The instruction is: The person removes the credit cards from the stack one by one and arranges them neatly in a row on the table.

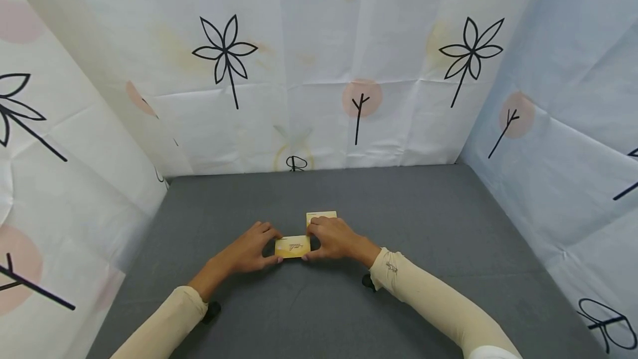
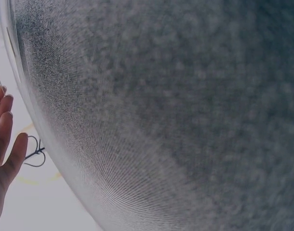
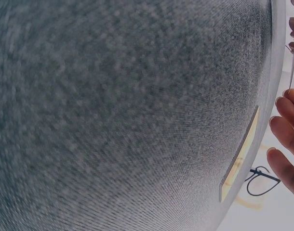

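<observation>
A thin yellow card (image 1: 292,247) with dark lettering is held between both hands, over the grey table. My left hand (image 1: 251,251) pinches its left end, thumb at the near corner and fingers at the far one. At the opposite end, my right hand (image 1: 335,240) grips the card the same way. Edge-on, the card shows as a thin line beside the fingers in both wrist views. A second yellow card (image 1: 321,215) lies on the table just beyond the right hand, which partly covers it; the right wrist view shows this second card (image 3: 241,159) flat on the surface.
The grey table (image 1: 299,314) reaches back to a white cloth wall (image 1: 319,126) printed with flowers and twigs. Similar cloth walls stand along the left and right sides. Dark wrist cameras show below both cream sleeves.
</observation>
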`<control>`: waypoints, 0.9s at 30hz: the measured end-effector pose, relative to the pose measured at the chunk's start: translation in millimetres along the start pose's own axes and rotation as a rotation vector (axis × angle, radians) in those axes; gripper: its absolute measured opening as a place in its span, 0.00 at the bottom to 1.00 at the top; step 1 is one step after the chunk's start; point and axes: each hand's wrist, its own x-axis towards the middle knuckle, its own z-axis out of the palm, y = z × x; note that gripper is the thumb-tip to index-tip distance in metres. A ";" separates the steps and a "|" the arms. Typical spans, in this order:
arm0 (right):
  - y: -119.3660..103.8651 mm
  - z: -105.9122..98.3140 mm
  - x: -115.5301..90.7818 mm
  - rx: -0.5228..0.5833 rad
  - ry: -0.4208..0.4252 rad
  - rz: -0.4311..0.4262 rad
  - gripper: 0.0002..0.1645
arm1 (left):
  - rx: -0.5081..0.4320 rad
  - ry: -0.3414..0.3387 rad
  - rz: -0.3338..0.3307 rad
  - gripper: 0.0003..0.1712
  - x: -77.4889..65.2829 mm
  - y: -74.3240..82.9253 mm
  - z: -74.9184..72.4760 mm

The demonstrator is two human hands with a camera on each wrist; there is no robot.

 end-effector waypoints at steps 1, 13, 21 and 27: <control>0.1 0.3 0.1 -0.003 0.000 -0.001 0.33 | 0.002 -0.002 -0.001 0.27 -0.1 -0.4 0.2; -1.1 3.7 0.5 -0.012 -0.009 -0.015 0.33 | 0.003 -0.020 -0.009 0.27 -2.7 -0.1 -1.0; -3.9 4.5 1.1 -0.012 0.004 -0.028 0.33 | 0.001 -0.007 0.007 0.27 -5.6 -0.3 -1.3; -6.0 6.4 1.9 -0.039 -0.003 -0.027 0.34 | 0.002 0.002 0.027 0.26 -7.4 -1.2 -0.6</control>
